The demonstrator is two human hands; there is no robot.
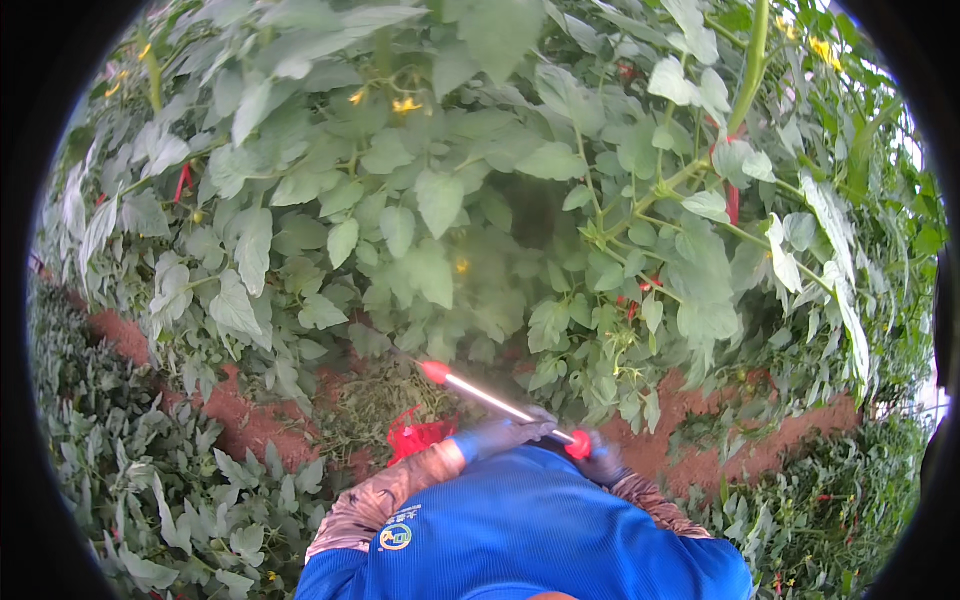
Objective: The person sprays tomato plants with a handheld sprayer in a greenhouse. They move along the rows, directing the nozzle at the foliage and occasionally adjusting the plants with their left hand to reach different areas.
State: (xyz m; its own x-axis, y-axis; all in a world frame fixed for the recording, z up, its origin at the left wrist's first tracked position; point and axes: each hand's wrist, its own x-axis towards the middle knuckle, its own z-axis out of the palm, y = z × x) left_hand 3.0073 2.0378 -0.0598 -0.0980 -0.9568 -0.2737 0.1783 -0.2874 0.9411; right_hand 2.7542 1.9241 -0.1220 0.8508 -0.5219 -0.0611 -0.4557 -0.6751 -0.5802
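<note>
A slim shiny metal tube [487, 397] with red end pieces lies slantwise in front of my body. My left hand [510, 435], in a grey glove with a blue cuff, is closed around the tube near its lower end. At the red end piece nearest me, my right hand [602, 459] grips the tool, its fingers partly hidden behind the red part. A thin rod runs from the far red tip [435, 371] up to the left towards the tomato leaves [427, 274]. What its end touches is hidden among the foliage.
Tall tomato plants with yellow flowers [406, 105] and red ties [733, 202] rise before me. Thick stems [750, 75] stand at the right. A red plastic bundle [420, 436] hangs or lies by my left forearm. Reddish soil [255, 416] shows between rows, and lower plants [817, 510] flank me.
</note>
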